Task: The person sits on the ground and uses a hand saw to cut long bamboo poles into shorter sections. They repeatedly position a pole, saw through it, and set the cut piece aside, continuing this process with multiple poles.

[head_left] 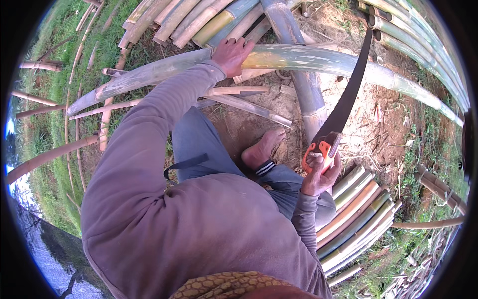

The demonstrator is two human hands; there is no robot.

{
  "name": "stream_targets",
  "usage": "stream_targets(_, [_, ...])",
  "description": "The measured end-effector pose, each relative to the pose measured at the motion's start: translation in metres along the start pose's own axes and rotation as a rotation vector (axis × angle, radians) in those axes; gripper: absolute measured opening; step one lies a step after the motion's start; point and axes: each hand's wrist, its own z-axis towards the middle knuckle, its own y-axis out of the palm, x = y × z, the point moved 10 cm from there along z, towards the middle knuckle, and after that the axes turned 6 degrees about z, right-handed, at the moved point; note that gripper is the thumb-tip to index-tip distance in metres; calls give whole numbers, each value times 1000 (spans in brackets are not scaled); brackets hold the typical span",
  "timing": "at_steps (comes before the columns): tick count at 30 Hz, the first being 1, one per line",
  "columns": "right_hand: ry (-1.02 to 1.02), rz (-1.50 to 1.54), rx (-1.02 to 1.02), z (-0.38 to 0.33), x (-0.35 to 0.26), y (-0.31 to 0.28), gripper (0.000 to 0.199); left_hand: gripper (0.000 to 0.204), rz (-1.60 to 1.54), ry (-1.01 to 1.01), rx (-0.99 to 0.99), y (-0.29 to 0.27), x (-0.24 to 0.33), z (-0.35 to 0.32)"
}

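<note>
A long, thick green-grey bamboo pole (294, 57) stretches across in front of me, its ends reaching far to the left and right. My left hand (232, 56) is wrapped over its top, left of the middle. My right hand (321, 175) is closed around the orange handle of a hand saw (347, 94). The saw's long dark toothed blade points up and away, passing over the pole on the right; whether it touches the bamboo I cannot tell. Beneath the pole, a thick bamboo support (308, 99) runs crosswise.
Cut bamboo lengths (174, 20) lie in a row at the far left, with more poles (413, 35) at the far right. Another stack (356, 209) lies beside my right knee. My bare foot (264, 148) rests on the sandy ground near split bamboo strips (249, 107).
</note>
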Motion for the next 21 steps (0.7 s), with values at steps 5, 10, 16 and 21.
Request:
stream_targets(5, [-109,-1,-23,5,-14,-1,69,98,-1,-37,193,-9,-15,19])
stream_targets(10, [-165,-144,-165,-9,-38,-11,86,107,-118,-39,397,0,-31,-4])
stream_targets(16, [-55,-182,-276,-26,-29,-1,87,104,-64,-18,173,1,-43,11])
stream_targets(21, [-336,-418,-246,-20,-52,30,77,94,-116,8,161,6,-43,12])
